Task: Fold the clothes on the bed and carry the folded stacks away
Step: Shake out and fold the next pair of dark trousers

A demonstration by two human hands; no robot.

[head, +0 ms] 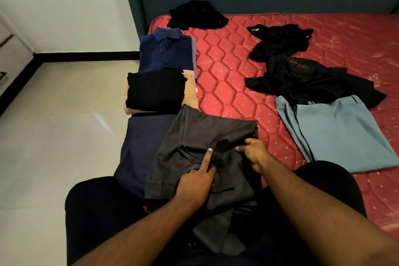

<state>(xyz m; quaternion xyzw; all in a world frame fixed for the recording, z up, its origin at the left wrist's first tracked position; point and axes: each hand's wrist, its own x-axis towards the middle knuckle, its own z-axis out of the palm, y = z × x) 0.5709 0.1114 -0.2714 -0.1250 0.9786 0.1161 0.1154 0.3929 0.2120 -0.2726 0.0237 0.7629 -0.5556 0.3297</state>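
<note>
the person sits at the near left corner of the bed (226,75), with a grey garment (207,134) spread over the lap and the mattress edge. the left hand (196,181) rests on the cloth with its forefinger straight and pressing down near a dark tab at the middle; its other fingers look curled under, and i cannot tell whether they hold cloth. the right hand (254,155) pinches a bunched ridge of the same garment just right of that tab, fingers curled round the fabric.

risks noted:
- the near end of the grey garment hangs loose between the knees; judged likely to slide floorward if the pinch is released before the fold is laid flat.
- the far part of the grey garment overlaps a dark navy piece (140,149) lying under it to the left; dragging the grey cloth could pull that piece askew.
- the black folded top (155,88) sits on a beige piece just beyond, touching the grey garment's far edge, and behind it lies the navy polo (166,52). this row lies right at the left edge of the mattress; a wide sweep could knock it off.
- unfolded black clothes (302,80) lie on the right, partly over the light blue trousers (336,131); lifting one may disturb the other.
</note>
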